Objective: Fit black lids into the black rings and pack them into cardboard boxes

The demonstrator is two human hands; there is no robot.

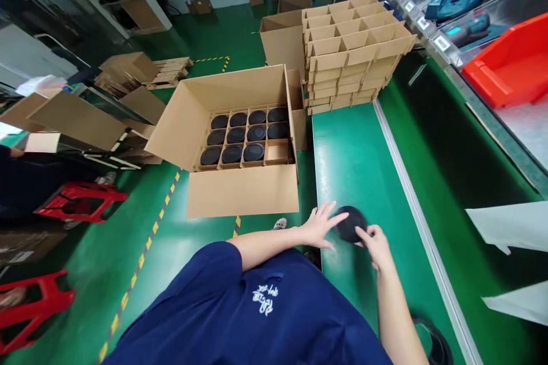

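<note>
A round black disc-shaped piece (351, 223) is tilted above the green work surface (349, 159), its underside hidden. My right hand (374, 244) pinches its near right edge. Beside its left edge, my left hand (319, 224) has its fingers spread; whether a fingertip touches the disc I cannot tell. In front of me stands an open cardboard box (243, 191) with a grid of dividers. Several round black pieces (254, 152) fill its compartments, while the near right compartment (276, 151) shows only bare cardboard.
Stacked cardboard dividers (355, 51) stand at the surface's far end. A black ring-shaped item (436, 345) lies near my right forearm. On the right bench are a red bin (509, 63) and a power screwdriver (468, 28). Red stools (81, 201) and a seated person (38, 182) are left.
</note>
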